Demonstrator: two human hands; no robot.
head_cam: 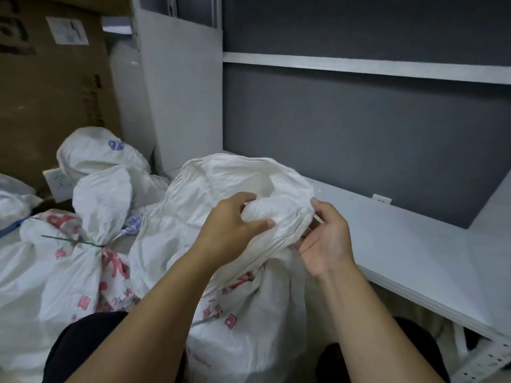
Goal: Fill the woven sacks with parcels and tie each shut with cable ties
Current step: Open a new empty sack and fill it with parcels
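A full white woven sack [243, 308] with red print stands between my knees, its loose top [235, 178] bunched upward. My left hand [229, 228] grips the gathered neck of the sack, fingers curled round the cloth. My right hand [326, 239] is beside the neck on its right, palm toward me, fingers loosely bent against the cloth. A thin pale strip, perhaps a cable tie [318, 218], shows by its fingertips; whether the hand pinches it I cannot tell. To the left lies a tied sack [74, 272], closed with a green cable tie [72, 241].
More filled white sacks [96, 153] pile up at the left in front of a large cardboard box [49, 87]. A white shelf board [414, 250] runs along the right under a dark grey wall panel. A power strip [481, 366] lies at the lower right.
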